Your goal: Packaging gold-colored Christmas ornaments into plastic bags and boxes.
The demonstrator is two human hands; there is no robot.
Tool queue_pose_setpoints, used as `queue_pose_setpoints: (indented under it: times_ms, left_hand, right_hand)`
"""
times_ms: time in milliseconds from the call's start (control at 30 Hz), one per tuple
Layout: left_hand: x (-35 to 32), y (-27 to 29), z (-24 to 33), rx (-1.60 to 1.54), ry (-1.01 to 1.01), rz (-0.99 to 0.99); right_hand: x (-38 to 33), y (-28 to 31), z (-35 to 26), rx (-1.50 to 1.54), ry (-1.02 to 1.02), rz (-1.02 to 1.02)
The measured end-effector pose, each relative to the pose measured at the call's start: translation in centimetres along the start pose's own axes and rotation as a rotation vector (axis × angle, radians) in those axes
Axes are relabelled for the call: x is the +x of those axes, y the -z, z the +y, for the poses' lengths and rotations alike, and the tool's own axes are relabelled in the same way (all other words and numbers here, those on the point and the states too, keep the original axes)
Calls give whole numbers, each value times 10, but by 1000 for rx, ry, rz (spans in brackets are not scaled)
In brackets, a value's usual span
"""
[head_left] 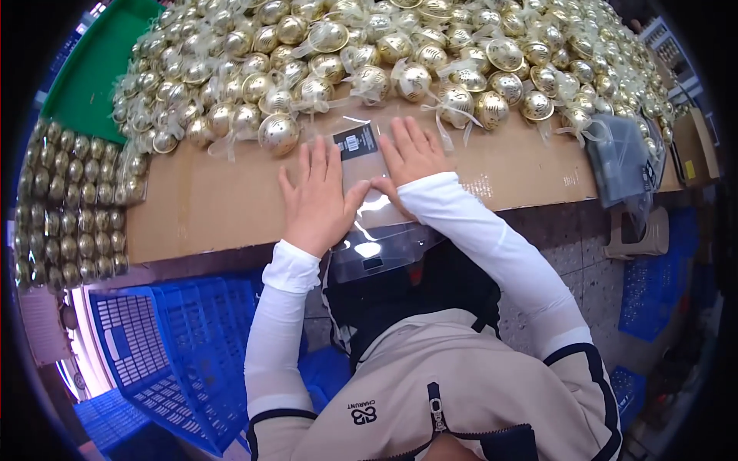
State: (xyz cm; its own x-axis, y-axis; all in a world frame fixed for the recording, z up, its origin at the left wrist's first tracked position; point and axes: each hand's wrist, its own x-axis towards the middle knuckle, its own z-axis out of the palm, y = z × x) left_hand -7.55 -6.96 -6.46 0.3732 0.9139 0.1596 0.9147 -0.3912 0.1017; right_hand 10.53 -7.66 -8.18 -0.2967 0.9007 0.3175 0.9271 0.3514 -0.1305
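Cardboard (200, 207) covers the worktop before us, and gold balls (393, 48) heap across its far side, pale ribbons (223, 146) trailing among them. At the far left we see a green tray (96, 77), with gold balls in clear packs stacked just below it (73, 200).

Nearest us, a clear pack (374, 201) lies flat on the cardboard between our two hands, its dark label (357, 142) at the far end, toward the heap. Our left hand (317, 201) rests along its left side, and our right hand (415, 157) sits along its right, a little farther forward. Both are spread flat with fingers stretched toward the balls; the thumbs come in over the pack and almost meet, though we cannot tell whether they touch. White sleeves (277, 330) cover our forearms.

Just nearer to us than the pack, more clear plastic (384, 250) hangs past the cardboard's edge above our lap. To our right, clear packages (615, 154) lie at the edge, over a beige stool (649, 233) on the tiled floor (569, 238). To our left, a blue crate (171, 330) stands below the worktop.
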Motion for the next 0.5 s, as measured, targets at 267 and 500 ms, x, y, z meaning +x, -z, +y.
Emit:
queue_pose_setpoints:
  times_ms: [267,500]
  left_hand:
    - [-5,-10,-7,-143,-2,39]
    - [-4,-14,-6,-198,-1,111]
  right_hand:
    - [4,4,1,-3,-18,1]
    - [3,4,3,-12,-71,-74]
